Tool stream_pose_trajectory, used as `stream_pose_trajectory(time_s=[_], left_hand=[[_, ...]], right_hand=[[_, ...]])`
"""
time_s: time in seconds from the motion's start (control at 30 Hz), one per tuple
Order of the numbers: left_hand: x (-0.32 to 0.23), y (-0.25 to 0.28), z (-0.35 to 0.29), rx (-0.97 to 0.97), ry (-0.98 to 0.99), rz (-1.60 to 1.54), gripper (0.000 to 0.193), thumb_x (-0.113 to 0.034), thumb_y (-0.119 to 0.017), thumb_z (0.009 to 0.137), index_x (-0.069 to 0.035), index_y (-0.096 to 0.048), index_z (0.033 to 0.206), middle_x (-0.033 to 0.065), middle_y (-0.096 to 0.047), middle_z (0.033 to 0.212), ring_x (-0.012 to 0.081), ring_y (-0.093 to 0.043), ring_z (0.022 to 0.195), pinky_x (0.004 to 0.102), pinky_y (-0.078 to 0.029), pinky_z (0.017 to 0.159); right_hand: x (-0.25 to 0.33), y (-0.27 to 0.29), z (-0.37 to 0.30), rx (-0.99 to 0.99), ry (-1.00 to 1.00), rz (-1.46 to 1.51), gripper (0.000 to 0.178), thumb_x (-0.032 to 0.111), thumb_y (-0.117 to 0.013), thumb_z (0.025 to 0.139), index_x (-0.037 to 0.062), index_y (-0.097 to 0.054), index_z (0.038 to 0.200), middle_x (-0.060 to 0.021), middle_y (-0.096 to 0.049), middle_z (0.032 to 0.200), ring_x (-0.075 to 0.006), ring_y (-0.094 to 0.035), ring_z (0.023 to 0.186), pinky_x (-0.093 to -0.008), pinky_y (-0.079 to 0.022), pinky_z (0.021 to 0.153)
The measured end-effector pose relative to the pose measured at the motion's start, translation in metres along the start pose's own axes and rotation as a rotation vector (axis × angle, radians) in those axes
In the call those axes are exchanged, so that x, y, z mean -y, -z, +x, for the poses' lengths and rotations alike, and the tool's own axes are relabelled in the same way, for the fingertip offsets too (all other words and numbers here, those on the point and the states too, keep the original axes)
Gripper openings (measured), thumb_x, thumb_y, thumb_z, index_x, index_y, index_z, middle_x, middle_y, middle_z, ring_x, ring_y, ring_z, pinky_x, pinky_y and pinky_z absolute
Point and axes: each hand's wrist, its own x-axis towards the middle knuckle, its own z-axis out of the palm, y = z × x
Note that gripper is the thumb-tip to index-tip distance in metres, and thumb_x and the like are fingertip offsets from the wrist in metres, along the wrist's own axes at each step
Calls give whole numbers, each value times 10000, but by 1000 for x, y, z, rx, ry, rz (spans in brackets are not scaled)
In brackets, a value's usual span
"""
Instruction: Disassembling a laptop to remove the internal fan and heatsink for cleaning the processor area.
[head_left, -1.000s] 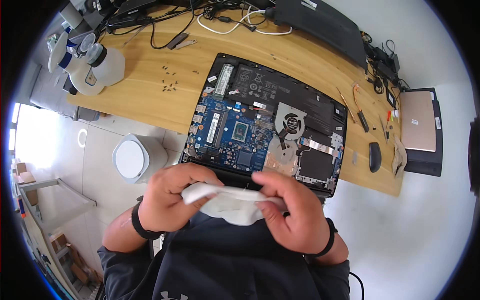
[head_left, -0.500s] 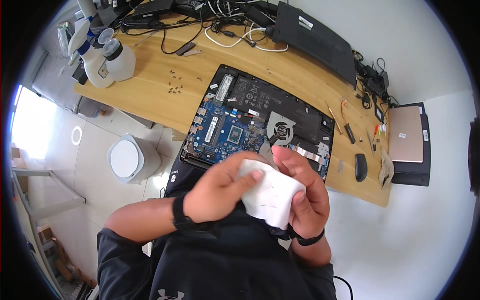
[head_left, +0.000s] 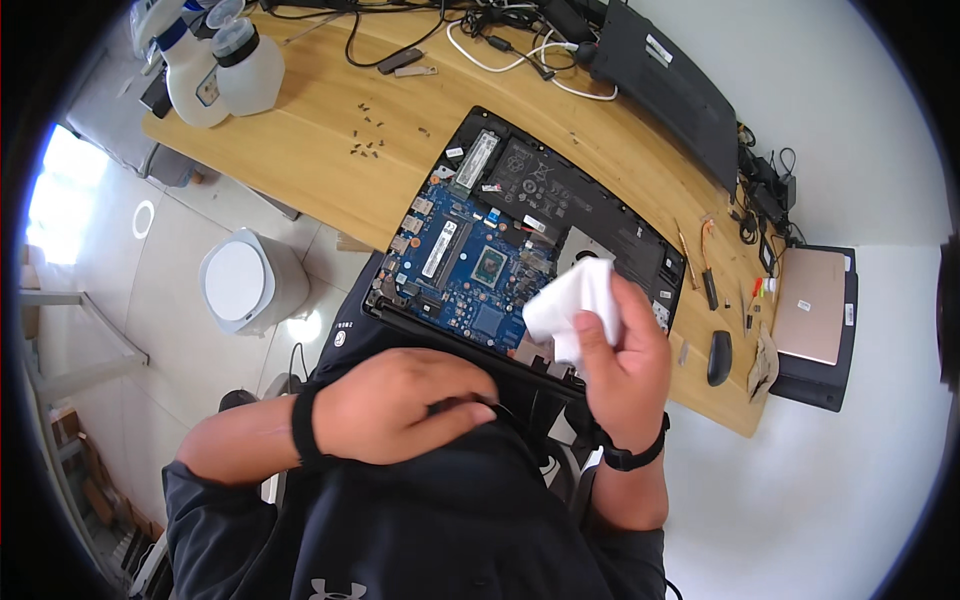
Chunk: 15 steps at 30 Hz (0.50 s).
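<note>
My right hand grips a folded white cloth between thumb and fingers, above the right half of an opened laptop. The laptop's inside faces up, with a blue circuit board, a bare processor chip, a memory stick and a black battery. The cloth hides part of the fan area. My left hand is at the laptop's near edge, in front of my body. Its fingers curl toward the thumb; whatever they may hold is hidden.
Several small screws lie left of the laptop, near a white spray bottle and a dispenser bottle. To the right are a mouse, screwdrivers and a closed laptop. A monitor and cables line the back.
My left hand has let go of the white cloth and moved left and down. The right hand has lifted the cloth up over the laptop. The view has shifted slightly.
</note>
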Motion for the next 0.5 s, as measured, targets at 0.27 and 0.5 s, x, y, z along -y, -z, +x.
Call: stream_pose_trajectory(time_s=[0.27, 0.5], left_hand=[[20, 34, -54, -435, 331, 87, 103, -71, -617, 998, 3, -664, 946, 114, -695, 846, 252, -677, 773, 333, -519, 709], [50, 50, -61, -562, 400, 11, 289, -214, -534, 1055, -4, -619, 877, 93, -658, 804, 208, -603, 714, 314, -469, 688]], right_hand=[[12, -37, 34, 384, 237, -485, 380, -58, -646, 868, 12, -689, 1239, -122, -546, 899, -310, -602, 731, -361, -487, 633], [22, -34, 40, 547, 257, -641, 382, -55, -662, 827, 52, -736, 1186, -91, -501, 817, -273, -571, 660, -380, -449, 575]])
